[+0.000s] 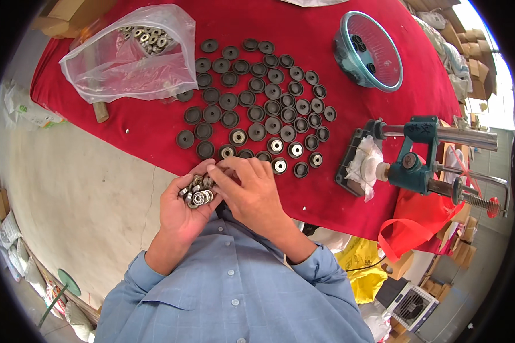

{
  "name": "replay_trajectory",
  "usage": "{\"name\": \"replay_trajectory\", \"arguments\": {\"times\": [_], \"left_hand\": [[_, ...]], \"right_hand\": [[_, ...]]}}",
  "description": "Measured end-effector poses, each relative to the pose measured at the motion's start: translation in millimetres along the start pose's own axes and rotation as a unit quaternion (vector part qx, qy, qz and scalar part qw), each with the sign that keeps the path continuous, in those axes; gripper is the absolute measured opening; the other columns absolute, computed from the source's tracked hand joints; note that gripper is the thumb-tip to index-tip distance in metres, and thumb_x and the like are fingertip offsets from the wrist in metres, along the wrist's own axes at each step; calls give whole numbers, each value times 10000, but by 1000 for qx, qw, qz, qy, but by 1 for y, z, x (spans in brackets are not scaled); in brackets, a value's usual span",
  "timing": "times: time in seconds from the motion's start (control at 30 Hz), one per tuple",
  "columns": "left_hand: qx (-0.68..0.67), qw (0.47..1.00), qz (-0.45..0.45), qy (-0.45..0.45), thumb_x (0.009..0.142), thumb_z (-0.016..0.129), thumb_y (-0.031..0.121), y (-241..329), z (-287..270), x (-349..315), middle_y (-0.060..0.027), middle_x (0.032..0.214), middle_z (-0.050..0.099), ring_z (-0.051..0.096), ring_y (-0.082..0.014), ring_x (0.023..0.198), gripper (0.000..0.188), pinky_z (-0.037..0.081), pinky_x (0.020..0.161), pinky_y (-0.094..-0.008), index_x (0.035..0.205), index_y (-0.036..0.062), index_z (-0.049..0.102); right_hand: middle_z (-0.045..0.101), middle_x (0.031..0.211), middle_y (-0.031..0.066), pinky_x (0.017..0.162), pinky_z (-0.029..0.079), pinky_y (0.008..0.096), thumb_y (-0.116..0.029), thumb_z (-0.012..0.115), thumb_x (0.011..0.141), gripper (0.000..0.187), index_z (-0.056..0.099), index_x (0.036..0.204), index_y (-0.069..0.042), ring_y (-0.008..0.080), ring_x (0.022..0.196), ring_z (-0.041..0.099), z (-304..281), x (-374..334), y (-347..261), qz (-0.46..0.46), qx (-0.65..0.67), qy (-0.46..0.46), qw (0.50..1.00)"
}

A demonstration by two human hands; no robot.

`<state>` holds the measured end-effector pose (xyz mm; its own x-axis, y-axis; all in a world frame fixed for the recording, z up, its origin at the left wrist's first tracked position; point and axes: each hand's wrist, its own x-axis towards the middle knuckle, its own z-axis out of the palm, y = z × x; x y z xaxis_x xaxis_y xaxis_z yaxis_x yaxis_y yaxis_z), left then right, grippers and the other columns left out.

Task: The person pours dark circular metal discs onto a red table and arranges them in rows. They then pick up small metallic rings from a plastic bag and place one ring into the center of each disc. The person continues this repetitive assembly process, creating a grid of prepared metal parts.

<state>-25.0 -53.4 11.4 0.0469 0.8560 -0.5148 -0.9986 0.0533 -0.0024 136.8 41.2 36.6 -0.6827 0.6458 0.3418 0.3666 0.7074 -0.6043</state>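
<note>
Several small steel ball bearings (198, 198) lie in the cupped palm of my left hand (177, 214), close to the table's near edge. My right hand (254, 197) bends over that palm, thumb and fingers closed together at its fingertips; what they pinch is hidden. Just beyond both hands, many round black plastic caps (228, 102) are spread over the red cloth (149, 131). Most of these show no metal inside. A few caps nearest me have a shiny bearing (276, 146) seated in the centre.
An open clear plastic bag (117, 77) with more bearings lies at the far left, a wooden stick (100, 112) under it. At the far right stands a blue-green plastic basket (339, 54) holding some black pieces. A green hand press (420, 166) and red bag (412, 228) are on the right.
</note>
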Motion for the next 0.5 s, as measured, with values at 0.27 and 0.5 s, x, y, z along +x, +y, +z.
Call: {"name": "replay_trajectory", "arguments": {"times": [0.27,0.5], "left_hand": [[-24,999,-23,16,1070,436,166,-2,9,1,-309,1584,515,493,-427,1498,499,441,1242,-551,1476,-108,530],[-16,999,-45,23,1077,441,168,2,9,3,-324,1591,500,450,-460,1529,474,435,1254,-550,1441,-118,545]], "right_hand": [[729,1075,52,793,508,410,-36,802,814,245,766,1053,-77,254,955,695,-12,0,16,22,119,59,991],[741,1058,51,834,546,398,-20,806,816,253,768,1063,-58,241,921,709,-19,20,65,24,-129,130,983]]}}
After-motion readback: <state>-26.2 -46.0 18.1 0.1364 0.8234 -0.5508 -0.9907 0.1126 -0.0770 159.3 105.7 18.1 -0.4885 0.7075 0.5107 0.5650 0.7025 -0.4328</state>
